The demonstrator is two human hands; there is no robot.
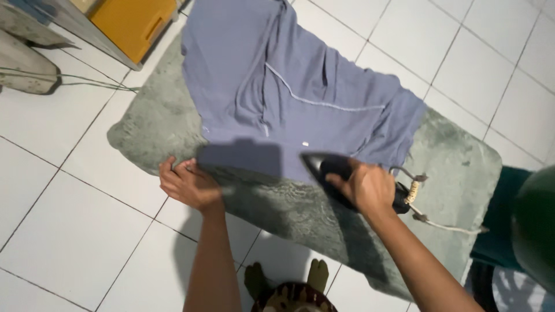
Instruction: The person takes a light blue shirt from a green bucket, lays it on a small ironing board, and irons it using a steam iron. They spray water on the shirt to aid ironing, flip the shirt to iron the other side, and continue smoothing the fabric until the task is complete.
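Right hand (369, 188) is wrapped around the handle of a black clothes iron (338, 173), fingers curled shut on it, in the lower middle-right of the frame. The iron's pointed nose faces left and sits right at the bottom edge of a blue-grey garment (295, 86). A pale cord (445, 225) runs off the back of the iron toward the right edge, past a spring-like collar.

Left hand (188, 184) is lower centre-left, lying flat with the fingers a bit spread, pressing down on the near edge of the fuzzy grey-green mat (156, 124), just beside the garment's lower left corner. Can't tell if the fingertips actually touch the cloth or only the mat.

The garment is spread over the mat from top centre down toward the right, with a thin light piping line across it and a few folds. The mat lies straight on the white tiled floor (69, 231).

Further out: an orange-yellow box (134, 22) in the upper left, thin cables (87, 81) trailing across the tiles on the left, some dark green fabric (497, 219) at the right edge, and the person's feet (286, 277) at the bottom centre.
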